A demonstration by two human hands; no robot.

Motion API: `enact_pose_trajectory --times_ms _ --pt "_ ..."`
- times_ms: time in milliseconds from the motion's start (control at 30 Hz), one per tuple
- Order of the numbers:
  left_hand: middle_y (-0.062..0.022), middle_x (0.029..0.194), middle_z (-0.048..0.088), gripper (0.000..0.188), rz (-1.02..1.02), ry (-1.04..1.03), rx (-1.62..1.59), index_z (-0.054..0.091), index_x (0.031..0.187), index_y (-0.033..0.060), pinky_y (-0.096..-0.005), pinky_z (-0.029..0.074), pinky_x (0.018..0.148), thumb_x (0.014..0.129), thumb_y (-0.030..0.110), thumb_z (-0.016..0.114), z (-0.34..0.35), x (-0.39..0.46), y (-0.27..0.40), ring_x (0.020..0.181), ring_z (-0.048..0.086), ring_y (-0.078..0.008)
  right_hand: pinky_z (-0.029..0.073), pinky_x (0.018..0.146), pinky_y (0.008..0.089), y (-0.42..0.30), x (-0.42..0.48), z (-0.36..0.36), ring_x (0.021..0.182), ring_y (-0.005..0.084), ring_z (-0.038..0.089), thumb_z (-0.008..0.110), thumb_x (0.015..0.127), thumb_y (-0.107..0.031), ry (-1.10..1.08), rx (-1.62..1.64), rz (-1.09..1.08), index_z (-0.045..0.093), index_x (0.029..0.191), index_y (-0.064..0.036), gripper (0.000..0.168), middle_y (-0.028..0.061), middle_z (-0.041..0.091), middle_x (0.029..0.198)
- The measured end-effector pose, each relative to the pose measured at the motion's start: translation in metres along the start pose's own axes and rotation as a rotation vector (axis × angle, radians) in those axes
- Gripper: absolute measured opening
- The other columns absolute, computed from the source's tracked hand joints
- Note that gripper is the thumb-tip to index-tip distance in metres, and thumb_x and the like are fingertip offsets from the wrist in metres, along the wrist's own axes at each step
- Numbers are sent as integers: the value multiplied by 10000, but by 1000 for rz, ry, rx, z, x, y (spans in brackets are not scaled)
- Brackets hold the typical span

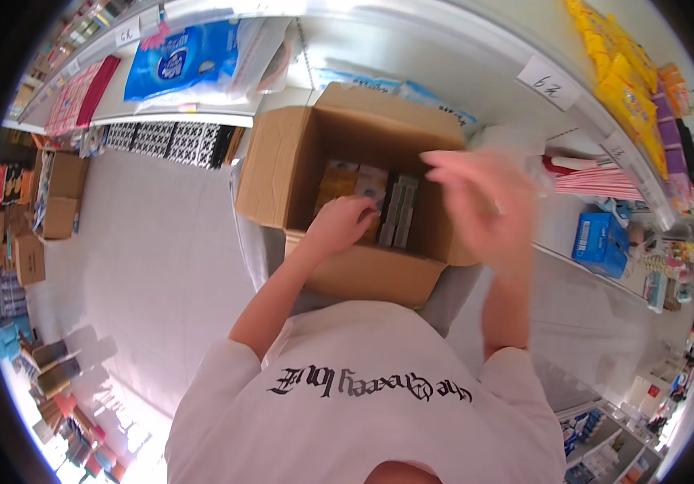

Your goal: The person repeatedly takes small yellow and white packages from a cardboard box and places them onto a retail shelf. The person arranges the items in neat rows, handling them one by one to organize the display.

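Observation:
An opened cardboard carton (353,272) stands before me with its flaps folded out. Inside lie yellow-orange small boxes (338,184), a pale small box (372,179) and stacked small boxes with green and grey edges (399,209). My left hand (342,225) reaches into the carton over the yellow-orange and pale boxes, fingers curled. Whether it grips one is hidden. Blurred by motion, my right hand (489,202) is raised over the carton's right side. Its fingers are bent and apart from the thumb, with nothing visible between them.
White shelving (419,36) curves past the carton's far side, holding a blue plastic pack (186,57) and yellow packets (631,91). A blue box (601,242) sits on the lower right shelf. Grey floor (159,242) extends left towards more cartons (62,193). Something grey (455,302) supports the carton.

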State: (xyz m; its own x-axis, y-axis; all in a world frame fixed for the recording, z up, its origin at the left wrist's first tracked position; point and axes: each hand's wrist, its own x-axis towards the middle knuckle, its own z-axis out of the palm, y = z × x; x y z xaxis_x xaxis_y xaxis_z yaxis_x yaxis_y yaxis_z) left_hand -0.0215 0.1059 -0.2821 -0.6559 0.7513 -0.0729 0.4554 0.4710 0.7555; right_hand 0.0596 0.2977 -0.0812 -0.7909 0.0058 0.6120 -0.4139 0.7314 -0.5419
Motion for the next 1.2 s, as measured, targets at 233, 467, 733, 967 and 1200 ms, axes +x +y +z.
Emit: enact_pose_trajectory --times_ms 233,467,733,967,1200 --pt "-164 885 702 160 -23 -58 183 701 944 58 -483 544 738 894 184 617 0 -2 3 838 675 -383 553 818 481 115 -134 129 952 382 678 618 877 -166 -615 -100 684 730 1059 -90 228 170 718 1001" --pt "-168 907 719 246 74 -406 663 729 1000 89 -498 566 762 890 265 595 16 83 -38 846 694 -387 551 848 520 128 -163 140 964 404 681 611 858 -190 -910 -84 693 701 1027 -24 253 236 706 1005" --pt "-213 1132 700 297 -101 -432 708 734 1041 52 -465 556 887 861 270 643 74 167 -201 1041 685 -366 545 856 523 125 -163 137 977 415 675 591 834 -131 -892 -56 716 688 1036 -26 248 244 702 1012" --pt "-254 1133 689 371 15 -448 730 718 1031 -8 -487 520 945 791 274 704 128 145 -236 1097 658 -397 550 834 519 117 -159 136 954 398 687 605 822 -131 -890 -46 740 674 1037 -41 243 225 710 997" --pt "-221 1141 692 355 2 -596 856 718 1031 8 -554 492 946 780 259 709 112 135 -230 1103 652 -379 556 816 518 115 -156 136 930 400 690 607 810 -119 -912 -36 716 675 1025 -44 237 222 713 972"
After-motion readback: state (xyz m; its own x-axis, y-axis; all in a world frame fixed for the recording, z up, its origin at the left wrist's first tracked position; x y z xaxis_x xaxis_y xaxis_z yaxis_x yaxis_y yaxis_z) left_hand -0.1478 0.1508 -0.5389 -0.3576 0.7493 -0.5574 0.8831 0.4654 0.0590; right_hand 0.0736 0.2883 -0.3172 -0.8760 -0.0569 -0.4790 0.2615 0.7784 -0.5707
